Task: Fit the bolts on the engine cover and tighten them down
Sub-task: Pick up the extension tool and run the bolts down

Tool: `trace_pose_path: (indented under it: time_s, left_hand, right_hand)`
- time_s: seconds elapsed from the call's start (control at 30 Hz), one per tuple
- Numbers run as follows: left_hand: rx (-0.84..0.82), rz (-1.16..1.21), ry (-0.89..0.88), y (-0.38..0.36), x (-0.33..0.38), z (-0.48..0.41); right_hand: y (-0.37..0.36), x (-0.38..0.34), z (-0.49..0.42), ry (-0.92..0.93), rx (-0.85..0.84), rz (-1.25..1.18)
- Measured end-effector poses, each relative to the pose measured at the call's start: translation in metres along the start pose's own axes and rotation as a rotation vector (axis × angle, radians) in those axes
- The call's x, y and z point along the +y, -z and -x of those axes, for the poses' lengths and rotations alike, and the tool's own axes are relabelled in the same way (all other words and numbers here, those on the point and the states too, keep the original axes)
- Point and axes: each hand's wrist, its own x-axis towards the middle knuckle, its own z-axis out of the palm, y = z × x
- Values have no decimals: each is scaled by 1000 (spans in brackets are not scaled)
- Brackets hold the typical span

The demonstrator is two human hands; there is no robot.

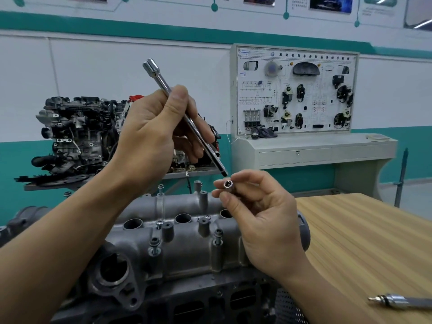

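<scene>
The left grip [154,132] holds one extension bar [163,85]; the right grip [261,218] pinches one socket [228,185].

A shiny silver extension bar [187,119] lies in the left hand [154,134], the socket [228,184] in the right hand [259,220] is silver too, the engine cover [187,256] beneath both is dull grey, and the desk [362,242] right of them is pale tan with streaked wood grain.
</scene>
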Motion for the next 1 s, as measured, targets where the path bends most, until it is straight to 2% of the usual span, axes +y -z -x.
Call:
trace_pose_path:
  time_s: [0.17, 0.4, 0.9, 1.0]
  left_hand:
    - [-19, 41, 21, 1, 1, -1]
    - [-48, -25, 21, -3, -1, 1]
    - [-78, -143, 62, -11, -3, 5]
    - [-116, -188, 109, -14, -3, 5]
  right_hand:
    - [0, 3, 1, -31, 1, -23]
    - [-1, 1, 1, -45, -14, -79]
    - [-3, -5, 3, -59, 41, -9]
    - [-5, -9, 0, -145, 13, -37]
